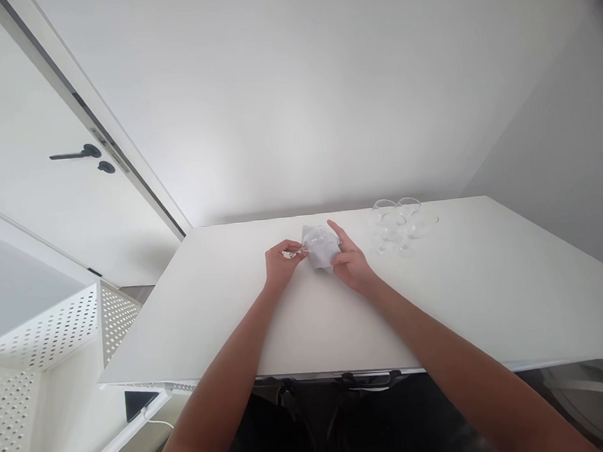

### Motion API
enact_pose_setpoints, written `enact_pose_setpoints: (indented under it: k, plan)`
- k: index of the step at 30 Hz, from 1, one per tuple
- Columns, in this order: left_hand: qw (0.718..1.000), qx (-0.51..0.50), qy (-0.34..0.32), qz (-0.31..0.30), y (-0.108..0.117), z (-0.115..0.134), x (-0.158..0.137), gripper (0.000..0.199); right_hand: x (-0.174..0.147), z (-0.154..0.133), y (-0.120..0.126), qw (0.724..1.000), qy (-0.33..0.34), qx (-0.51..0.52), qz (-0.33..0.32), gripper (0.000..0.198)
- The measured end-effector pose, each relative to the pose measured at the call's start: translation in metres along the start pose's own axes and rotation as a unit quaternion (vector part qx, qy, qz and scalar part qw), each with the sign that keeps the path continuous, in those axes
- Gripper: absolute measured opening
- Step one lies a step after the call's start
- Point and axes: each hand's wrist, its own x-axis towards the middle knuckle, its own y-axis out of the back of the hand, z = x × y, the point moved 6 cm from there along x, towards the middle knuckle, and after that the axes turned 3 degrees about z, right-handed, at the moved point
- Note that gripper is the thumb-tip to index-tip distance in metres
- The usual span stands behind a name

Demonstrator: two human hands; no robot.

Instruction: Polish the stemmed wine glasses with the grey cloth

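Observation:
Above the middle of the white table, a clear wine glass [315, 237] is held on its side. Its stem and foot end lies in the fingers of my left hand [282, 259], which are pinched around it. My right hand [353, 259] grips the bowl end, with the thumb and fingers around it. A thin whitish cloth or sheet [323, 257] lies against the bowl between the hands; I cannot tell whether it is fabric or paper. The glass is see-through, so its outline is partly lost against the white sheet.
Several clear stemmed glasses [392, 220] stand close together at the back of the white table [309, 323], right of my hands. A plain wall rises behind. At left are a door with a black handle [84, 152] and a perforated white rack [43, 326].

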Motion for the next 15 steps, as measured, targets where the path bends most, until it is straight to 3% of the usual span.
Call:
enact_pose_setpoints:
  k: [6, 15]
  plan:
    - [0.999, 0.013, -0.03, 0.027, 0.004, 0.003, -0.002, 0.016, -0.002, -0.001, -0.002, 1.0, -0.01, -0.026, -0.003, 0.101]
    - [0.977, 0.134, -0.152, 0.072, 0.006, 0.011, -0.003, 0.012, -0.002, -0.001, -0.002, 1.0, -0.016, -0.012, 0.013, 0.101]
